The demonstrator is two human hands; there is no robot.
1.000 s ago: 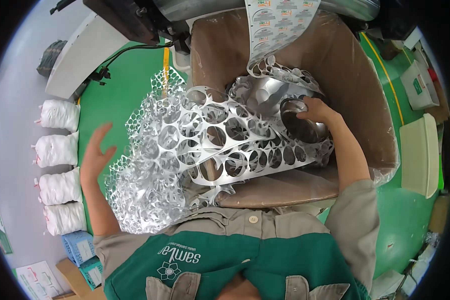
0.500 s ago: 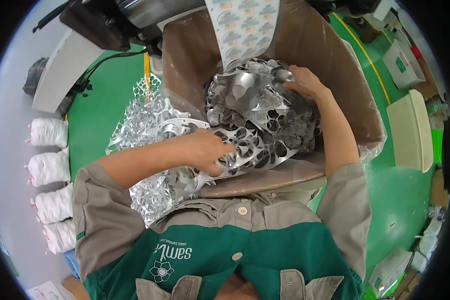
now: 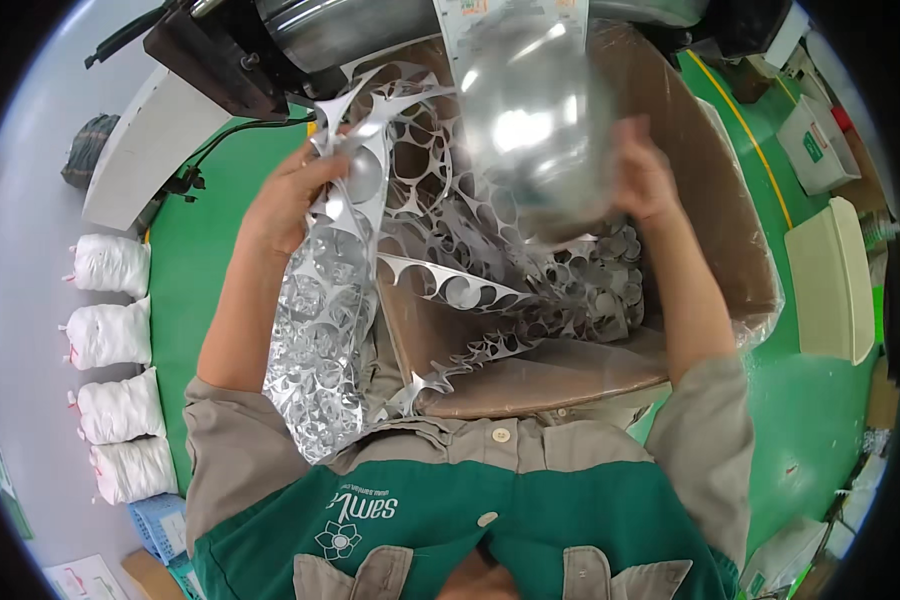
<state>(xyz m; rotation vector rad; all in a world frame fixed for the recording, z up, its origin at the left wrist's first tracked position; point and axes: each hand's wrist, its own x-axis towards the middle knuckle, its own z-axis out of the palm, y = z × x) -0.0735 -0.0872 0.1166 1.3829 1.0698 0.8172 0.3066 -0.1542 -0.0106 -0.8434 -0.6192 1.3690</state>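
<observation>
My left hand (image 3: 290, 195) grips a strip of silver foil sheet (image 3: 335, 300) punched full of round holes; the strip hangs down past my chest. My right hand (image 3: 645, 170) holds the other side of the same foil web, where a shiny, blurred part of it (image 3: 535, 120) is raised in front of me. Both hands are lifted above a large brown cardboard box (image 3: 705, 190) with a clear liner. More punched foil scrap (image 3: 580, 290) lies tangled inside the box.
A machine with a metal roller (image 3: 300, 40) stands behind the box. Several tied white bags (image 3: 110, 330) line the left wall on the green floor (image 3: 220, 230). A beige tray (image 3: 825, 280) and a white crate (image 3: 815, 145) sit at the right. A blue basket (image 3: 160, 525) is lower left.
Both hands have risen out of the box, pulling the punched foil web up with them. The left hand moved from the box's front to the foil's left edge and closed on it.
</observation>
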